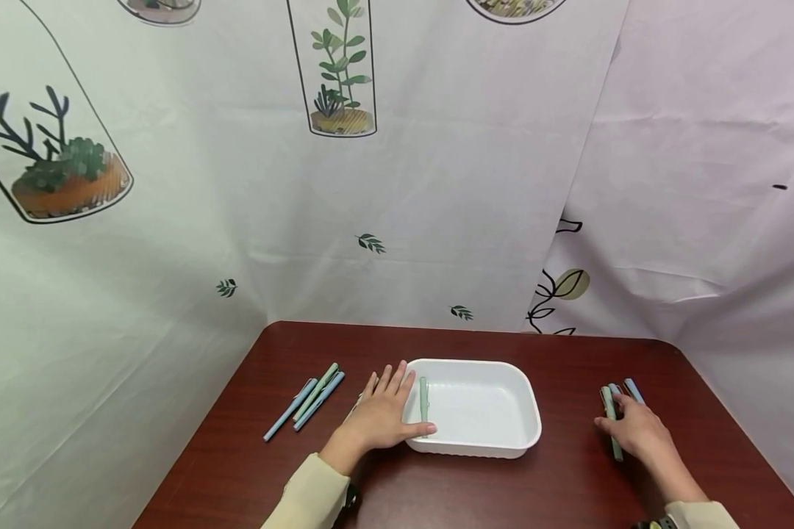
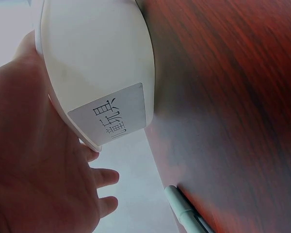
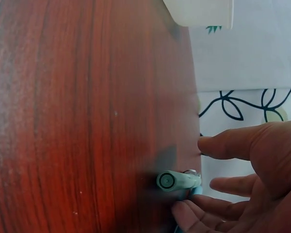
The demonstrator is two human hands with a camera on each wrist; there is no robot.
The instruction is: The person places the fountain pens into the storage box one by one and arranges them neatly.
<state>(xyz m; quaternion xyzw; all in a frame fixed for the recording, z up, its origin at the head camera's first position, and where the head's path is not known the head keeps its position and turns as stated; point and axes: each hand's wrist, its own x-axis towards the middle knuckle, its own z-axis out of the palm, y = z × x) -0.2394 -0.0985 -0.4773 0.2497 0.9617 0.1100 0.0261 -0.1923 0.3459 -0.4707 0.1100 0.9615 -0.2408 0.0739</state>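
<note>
Left hand (image 1: 380,413) splayed on tray (image 1: 483,411) and right hand (image 1: 638,430) half-spread over pens (image 1: 617,448) grip nothing.

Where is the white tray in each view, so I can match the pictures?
Head: white tray, lower part, just right of centre.
Left wrist: white tray, upper left, label showing.
Right wrist: white tray, cut off by the top edge, right of centre.
Shared landmark: red-brown table, in all three.

Blue pen (image 1: 634,391) partly behind right hand (image 1: 640,431)
</note>
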